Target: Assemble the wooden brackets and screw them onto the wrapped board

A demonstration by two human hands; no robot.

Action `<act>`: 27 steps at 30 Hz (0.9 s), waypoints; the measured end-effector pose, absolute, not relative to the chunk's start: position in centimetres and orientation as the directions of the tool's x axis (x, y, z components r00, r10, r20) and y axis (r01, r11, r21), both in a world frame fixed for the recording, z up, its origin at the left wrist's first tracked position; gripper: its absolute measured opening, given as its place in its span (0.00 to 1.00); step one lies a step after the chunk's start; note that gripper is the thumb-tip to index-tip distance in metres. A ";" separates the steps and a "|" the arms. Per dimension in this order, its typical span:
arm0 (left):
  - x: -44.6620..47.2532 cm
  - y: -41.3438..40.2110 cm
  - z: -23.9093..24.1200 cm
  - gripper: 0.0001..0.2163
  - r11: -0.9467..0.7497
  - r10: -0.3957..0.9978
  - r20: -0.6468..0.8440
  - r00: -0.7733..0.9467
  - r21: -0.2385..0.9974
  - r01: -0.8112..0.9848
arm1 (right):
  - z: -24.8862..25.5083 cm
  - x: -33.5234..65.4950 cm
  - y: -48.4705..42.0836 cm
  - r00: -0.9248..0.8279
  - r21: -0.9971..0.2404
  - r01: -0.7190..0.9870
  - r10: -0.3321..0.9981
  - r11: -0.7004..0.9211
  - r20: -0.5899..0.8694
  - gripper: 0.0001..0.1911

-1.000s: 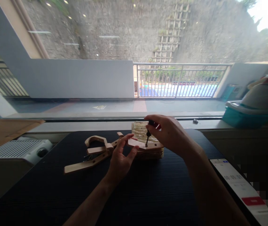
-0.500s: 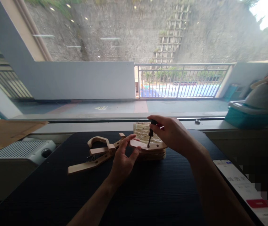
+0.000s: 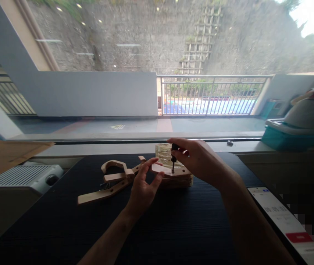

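My right hand (image 3: 191,154) is wrapped round the dark handle of a screwdriver (image 3: 173,159). The screwdriver stands nearly upright, its tip at a hole in a pale, bent wooden piece (image 3: 162,170). Thumb and fingers of my left hand (image 3: 147,180) pinch the left end of that piece. Another dark hole shows in it, right of the tip. Under it lies a straw-coloured block (image 3: 164,150), which looks wrapped in clear film. Left of my left hand, several more bent wooden pieces (image 3: 114,176) lie together on the dark table (image 3: 71,224).
A phone (image 3: 281,217) lies at the table's right edge. A white heater (image 3: 27,180) and a cardboard sheet (image 3: 13,154) are at the left. On the sill stand a teal bin (image 3: 286,136) and a small metallic object (image 3: 229,143). A window runs behind the table.
The screwdriver now stands more upright, and my right hand has turned slightly with its handle. My left hand keeps its pinch on the wooden piece. The whole view has shifted slightly.
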State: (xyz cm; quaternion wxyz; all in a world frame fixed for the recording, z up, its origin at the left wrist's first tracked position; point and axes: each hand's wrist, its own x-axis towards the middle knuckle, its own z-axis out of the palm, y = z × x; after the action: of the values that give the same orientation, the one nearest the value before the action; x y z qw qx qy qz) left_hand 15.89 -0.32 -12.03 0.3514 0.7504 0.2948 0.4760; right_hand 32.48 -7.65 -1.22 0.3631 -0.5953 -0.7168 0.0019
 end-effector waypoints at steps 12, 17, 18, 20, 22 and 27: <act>16.0 -0.4 -12.1 0.18 -0.576 0.779 0.507 0.368 0.812 0.099 | -1.4 32.3 -7.5 -0.046 -0.430 0.840 0.833 0.331 0.551 0.19; 16.1 -0.2 -12.1 0.18 -0.579 0.776 0.514 0.365 0.810 0.092 | -1.4 32.7 -7.4 -0.049 -0.439 0.832 0.832 0.340 0.553 0.17; 16.1 -0.2 -12.1 0.18 -0.580 0.776 0.513 0.367 0.809 0.093 | -1.4 32.8 -7.3 -0.040 -0.438 0.837 0.834 0.328 0.550 0.17; 16.0 -0.2 -11.9 0.18 -0.577 0.777 0.507 0.374 0.811 0.099 | -1.4 33.1 -7.2 0.002 -0.434 0.855 0.836 0.284 0.549 0.16; 16.0 -0.3 -11.8 0.18 -0.573 0.780 0.500 0.377 0.813 0.107 | -1.4 33.2 -7.2 0.063 -0.429 0.878 0.838 0.213 0.543 0.15; 16.0 -0.4 -11.8 0.18 -0.570 0.781 0.501 0.373 0.815 0.099 | -1.4 32.2 -7.1 0.138 -0.406 0.907 0.830 0.113 0.540 0.13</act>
State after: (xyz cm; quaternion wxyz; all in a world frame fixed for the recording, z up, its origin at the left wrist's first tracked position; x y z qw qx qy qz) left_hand 15.97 -0.44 -11.75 0.3579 0.7472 0.2946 0.4762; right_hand 32.23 -7.06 -1.40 0.3587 -0.6636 -0.6543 -0.0533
